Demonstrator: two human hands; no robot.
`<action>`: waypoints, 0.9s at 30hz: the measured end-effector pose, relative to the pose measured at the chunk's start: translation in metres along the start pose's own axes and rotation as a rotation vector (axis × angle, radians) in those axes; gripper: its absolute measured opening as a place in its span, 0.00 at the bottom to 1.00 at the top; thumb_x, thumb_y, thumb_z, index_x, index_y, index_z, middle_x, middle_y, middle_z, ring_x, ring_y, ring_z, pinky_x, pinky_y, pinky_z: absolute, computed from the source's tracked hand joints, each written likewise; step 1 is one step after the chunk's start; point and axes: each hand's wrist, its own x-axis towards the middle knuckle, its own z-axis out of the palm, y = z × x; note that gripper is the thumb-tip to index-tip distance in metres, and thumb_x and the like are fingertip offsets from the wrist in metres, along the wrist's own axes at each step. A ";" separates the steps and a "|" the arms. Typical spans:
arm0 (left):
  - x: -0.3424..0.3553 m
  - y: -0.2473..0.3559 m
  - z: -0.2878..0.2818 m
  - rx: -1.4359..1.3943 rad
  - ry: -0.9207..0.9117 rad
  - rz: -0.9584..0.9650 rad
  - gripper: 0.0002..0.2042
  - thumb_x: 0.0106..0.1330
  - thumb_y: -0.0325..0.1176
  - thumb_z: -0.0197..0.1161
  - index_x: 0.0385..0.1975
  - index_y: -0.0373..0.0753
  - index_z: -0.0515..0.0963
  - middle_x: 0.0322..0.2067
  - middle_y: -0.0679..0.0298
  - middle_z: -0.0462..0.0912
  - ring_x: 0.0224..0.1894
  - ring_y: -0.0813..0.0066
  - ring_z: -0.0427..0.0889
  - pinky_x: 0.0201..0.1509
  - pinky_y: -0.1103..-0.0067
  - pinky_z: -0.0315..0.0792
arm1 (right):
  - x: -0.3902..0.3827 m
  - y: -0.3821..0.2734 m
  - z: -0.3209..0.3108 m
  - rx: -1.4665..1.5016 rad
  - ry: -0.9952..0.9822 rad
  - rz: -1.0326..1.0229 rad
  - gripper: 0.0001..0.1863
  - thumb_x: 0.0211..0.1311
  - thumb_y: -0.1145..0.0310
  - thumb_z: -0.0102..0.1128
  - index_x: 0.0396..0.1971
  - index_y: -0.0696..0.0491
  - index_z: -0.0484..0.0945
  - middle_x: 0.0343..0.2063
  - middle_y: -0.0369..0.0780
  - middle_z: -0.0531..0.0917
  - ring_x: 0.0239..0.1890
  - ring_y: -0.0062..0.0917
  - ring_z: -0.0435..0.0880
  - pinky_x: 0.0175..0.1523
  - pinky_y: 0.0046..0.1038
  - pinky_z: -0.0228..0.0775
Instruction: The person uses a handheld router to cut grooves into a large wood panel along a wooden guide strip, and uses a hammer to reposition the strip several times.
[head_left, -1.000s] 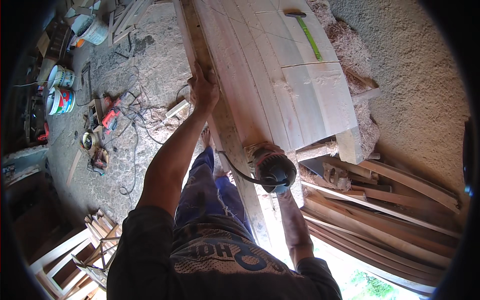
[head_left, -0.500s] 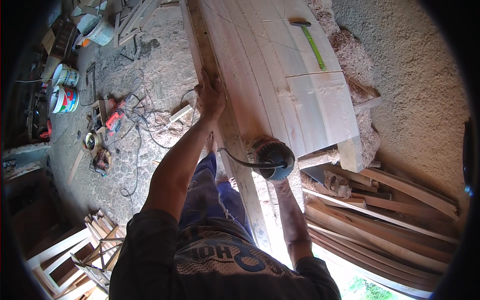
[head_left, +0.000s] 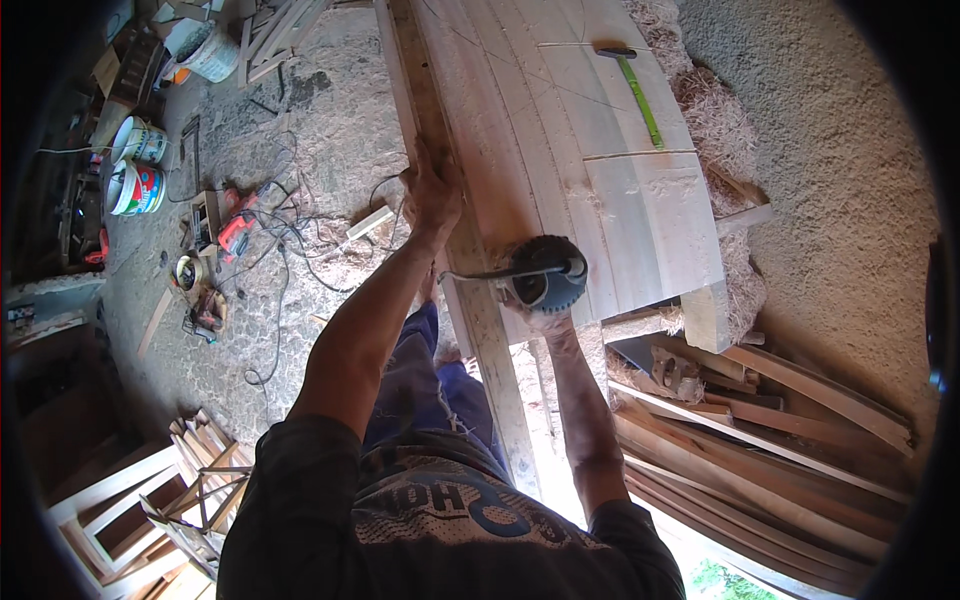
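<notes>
Just ahead of the waist, the right hand (head_left: pixel 543 320) grips a round-topped corded power tool (head_left: pixel 550 275) at the near end of the planked wooden panel (head_left: pixel 565 165), forearm nearly straight. The left hand (head_left: pixel 432 195) lies farther forward on the long beam (head_left: pixel 484 330), its finger closure unclear. Panel and beam stretch lengthwise away, a green-handled hammer (head_left: pixel 638 97) beyond.

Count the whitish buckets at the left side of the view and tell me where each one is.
3: one bucket toward the upper left; a second bucket lower and farther left; a third bucket just below that. More may be hidden in the dark clutter.
</notes>
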 end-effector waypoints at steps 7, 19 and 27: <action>-0.003 0.002 -0.002 -0.050 0.018 0.029 0.36 0.74 0.56 0.51 0.77 0.49 0.52 0.56 0.35 0.68 0.51 0.39 0.77 0.53 0.56 0.75 | 0.036 -0.004 0.000 -0.076 -0.042 0.063 0.37 0.46 0.63 0.77 0.60 0.50 0.74 0.56 0.38 0.82 0.58 0.27 0.81 0.66 0.32 0.73; -0.004 0.005 -0.003 0.005 0.037 0.023 0.35 0.74 0.57 0.49 0.77 0.49 0.52 0.53 0.35 0.69 0.48 0.40 0.79 0.51 0.58 0.76 | 0.102 -0.042 0.010 -0.096 0.120 -0.096 0.32 0.41 0.75 0.77 0.52 0.54 0.78 0.46 0.35 0.86 0.47 0.21 0.85 0.56 0.25 0.77; -0.004 0.007 -0.009 0.039 -0.040 -0.033 0.37 0.74 0.61 0.47 0.78 0.56 0.47 0.51 0.39 0.71 0.47 0.43 0.81 0.48 0.59 0.77 | 0.136 -0.053 0.013 0.165 0.091 0.032 0.31 0.41 0.78 0.76 0.52 0.53 0.77 0.45 0.34 0.86 0.47 0.20 0.85 0.54 0.25 0.78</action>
